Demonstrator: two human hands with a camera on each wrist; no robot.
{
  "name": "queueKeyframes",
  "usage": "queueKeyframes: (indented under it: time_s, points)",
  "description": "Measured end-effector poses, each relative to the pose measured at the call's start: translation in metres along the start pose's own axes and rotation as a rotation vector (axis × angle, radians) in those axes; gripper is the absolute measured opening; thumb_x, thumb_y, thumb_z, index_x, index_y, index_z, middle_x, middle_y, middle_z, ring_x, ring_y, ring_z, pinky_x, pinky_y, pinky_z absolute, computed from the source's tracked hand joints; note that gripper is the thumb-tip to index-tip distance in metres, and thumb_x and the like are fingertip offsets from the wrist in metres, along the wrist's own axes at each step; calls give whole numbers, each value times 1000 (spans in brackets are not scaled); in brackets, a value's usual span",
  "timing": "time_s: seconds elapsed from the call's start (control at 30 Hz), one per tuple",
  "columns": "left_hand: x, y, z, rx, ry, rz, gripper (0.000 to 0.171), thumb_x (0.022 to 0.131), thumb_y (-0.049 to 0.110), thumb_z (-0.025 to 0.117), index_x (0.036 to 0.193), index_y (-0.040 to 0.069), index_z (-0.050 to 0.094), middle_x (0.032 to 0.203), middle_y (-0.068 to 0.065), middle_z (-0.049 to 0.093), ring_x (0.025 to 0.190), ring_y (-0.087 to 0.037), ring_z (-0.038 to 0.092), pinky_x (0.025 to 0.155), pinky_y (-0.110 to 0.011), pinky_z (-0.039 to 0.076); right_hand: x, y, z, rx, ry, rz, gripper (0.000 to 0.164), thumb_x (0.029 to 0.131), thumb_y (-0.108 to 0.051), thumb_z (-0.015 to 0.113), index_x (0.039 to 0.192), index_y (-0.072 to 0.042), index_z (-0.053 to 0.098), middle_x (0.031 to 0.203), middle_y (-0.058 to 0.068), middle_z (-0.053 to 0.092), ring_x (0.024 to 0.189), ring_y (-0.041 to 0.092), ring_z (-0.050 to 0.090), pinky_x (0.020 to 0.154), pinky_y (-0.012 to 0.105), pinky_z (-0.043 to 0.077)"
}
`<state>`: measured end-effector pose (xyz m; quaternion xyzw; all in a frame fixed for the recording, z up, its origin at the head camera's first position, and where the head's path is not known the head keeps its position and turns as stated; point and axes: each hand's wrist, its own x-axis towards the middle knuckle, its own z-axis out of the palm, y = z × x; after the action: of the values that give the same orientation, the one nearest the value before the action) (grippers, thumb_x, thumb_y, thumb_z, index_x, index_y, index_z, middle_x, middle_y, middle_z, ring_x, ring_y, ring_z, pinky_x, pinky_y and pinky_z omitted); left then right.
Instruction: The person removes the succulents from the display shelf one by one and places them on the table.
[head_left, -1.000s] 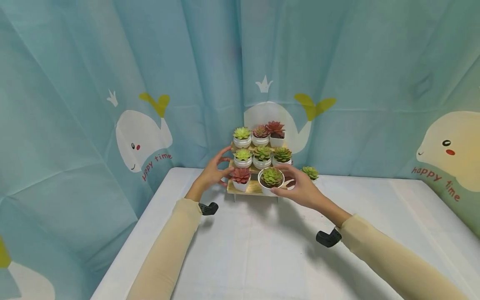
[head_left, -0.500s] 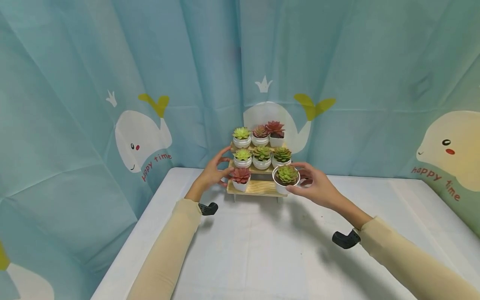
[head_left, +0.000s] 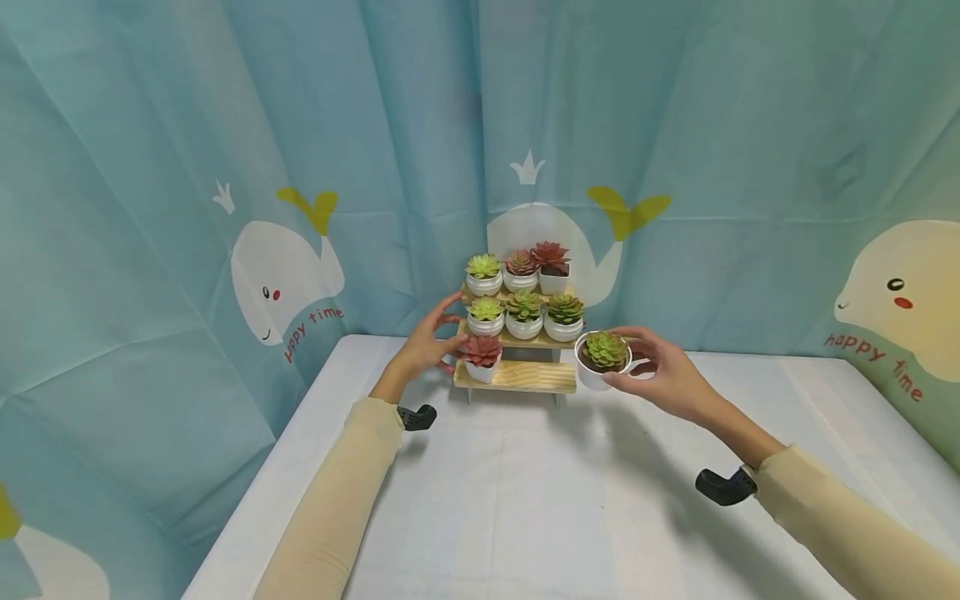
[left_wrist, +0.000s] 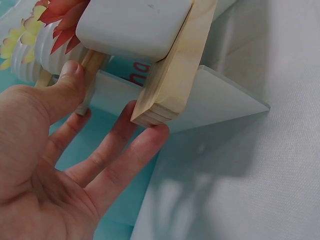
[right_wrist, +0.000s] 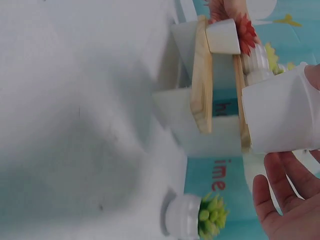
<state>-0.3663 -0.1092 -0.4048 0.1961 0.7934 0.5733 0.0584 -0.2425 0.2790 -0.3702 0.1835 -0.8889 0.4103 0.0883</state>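
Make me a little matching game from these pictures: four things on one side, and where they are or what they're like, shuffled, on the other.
Things
1. Left hand
2. Curtain
3. Right hand
4. Lowest shelf

Descriptions
A. Holds a white pot with a green plant
B. Bears one potted red plant
C. Touches the end of the wooden stand
D. Light blue, printed with whales

Right pairs: 1-C, 2-D, 3-A, 4-B

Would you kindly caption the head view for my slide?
Right hand holds a potted green succulent beside the tiered stand the left hand touches.
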Motion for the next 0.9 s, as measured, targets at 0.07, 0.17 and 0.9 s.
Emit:
queueKeyframes:
  time_s: [0.07,0.17,0.9]
  points:
    - [0,0,0,-3,-1,-1,76,102,12,65,163,38,27,152,-20,43,87,-34,72,66,-63,60,-3,3,-6,-16,10,15,65,89,-26,84,144,-11,54,126,15,67,100,26,67,81,26,59]
    - [0,1,0,-4,-5,-1,76,102,11,65,163,39,27,152,-20,43,78,-28,72,66,-64,59,-7,6,-16,-36,32,37,66,90,-27,83,145,-10,52,128,17,66,101,24,67,82,21,57]
    - [1,1,0,-13,4,-13,76,102,11,67,161,41,30,150,-17,46,87,-39,73,66,-65,59,-27,47,-62,-52,151,152,68,93,-28,80,149,-7,48,131,26,64,93,-9,58,71,12,50]
